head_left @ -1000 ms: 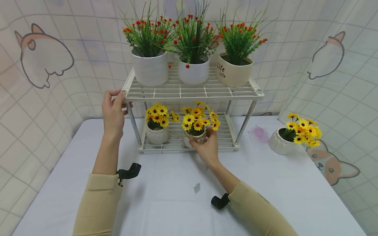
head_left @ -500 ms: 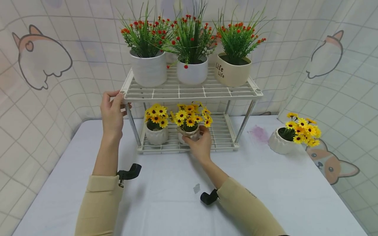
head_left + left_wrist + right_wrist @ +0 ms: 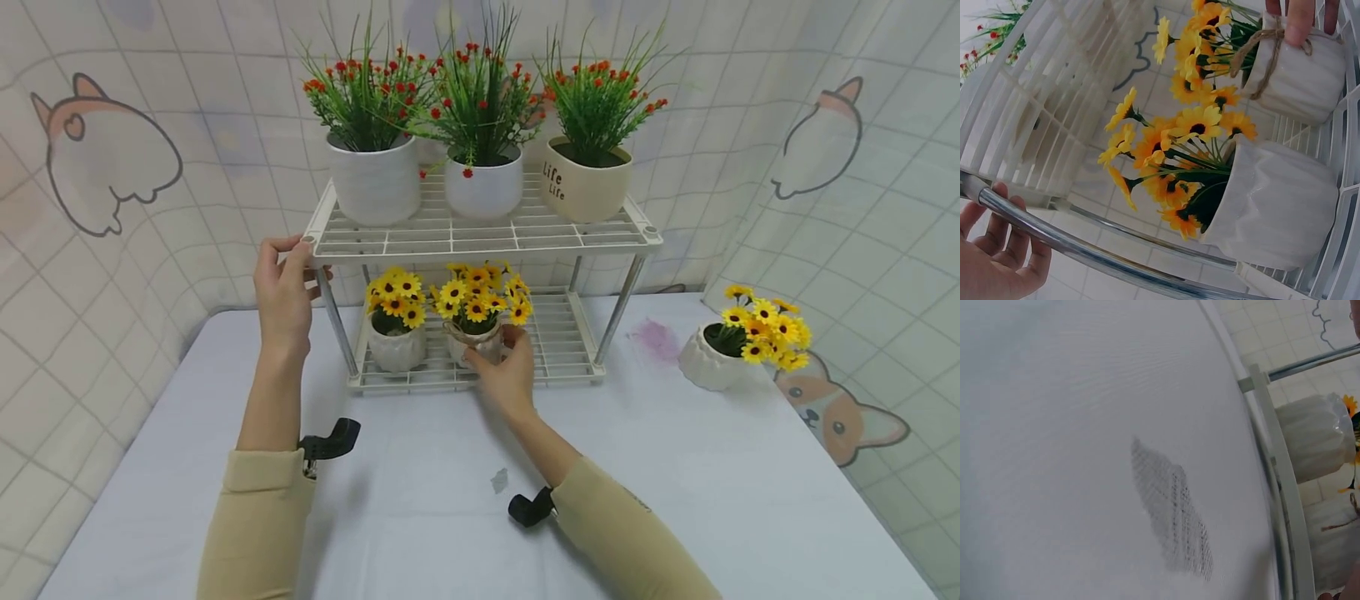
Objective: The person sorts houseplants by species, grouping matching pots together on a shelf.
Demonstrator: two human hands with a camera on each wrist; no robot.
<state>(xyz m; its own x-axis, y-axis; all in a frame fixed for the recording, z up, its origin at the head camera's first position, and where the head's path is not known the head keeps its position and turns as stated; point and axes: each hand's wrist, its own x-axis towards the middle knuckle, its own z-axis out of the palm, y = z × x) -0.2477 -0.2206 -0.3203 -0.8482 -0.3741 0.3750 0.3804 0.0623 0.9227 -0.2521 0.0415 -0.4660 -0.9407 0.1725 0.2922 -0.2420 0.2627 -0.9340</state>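
Note:
On the lower tier of a white two-tier wire rack (image 3: 480, 252), my right hand (image 3: 512, 373) grips a small white flowerpot (image 3: 485, 346) of yellow daisies, thumb in front and fingers round its right side. Twine with a bow circles this pot, as the left wrist view shows. Just left of it stands a similar white pot (image 3: 1275, 203) of yellow daisies. My left hand (image 3: 283, 292) holds the rack's upper left front corner, its fingers curled behind the metal post (image 3: 1054, 240). Only a sliver of the right hand enters the right wrist view.
Three larger pots with red-flowered grass, two white (image 3: 375, 185) and one cream (image 3: 588, 185) lettered "Life", stand on the upper tier. Another white pot (image 3: 708, 360) of yellow daisies leans on the white tablecloth (image 3: 420, 500) at right. Behind hangs a tile-patterned curtain (image 3: 225, 167).
My right hand has moved the twine-tied pot leftward along the lower tier, closer to the left pot. During the last half second it has barely shifted. The left hand stays at the rack corner.

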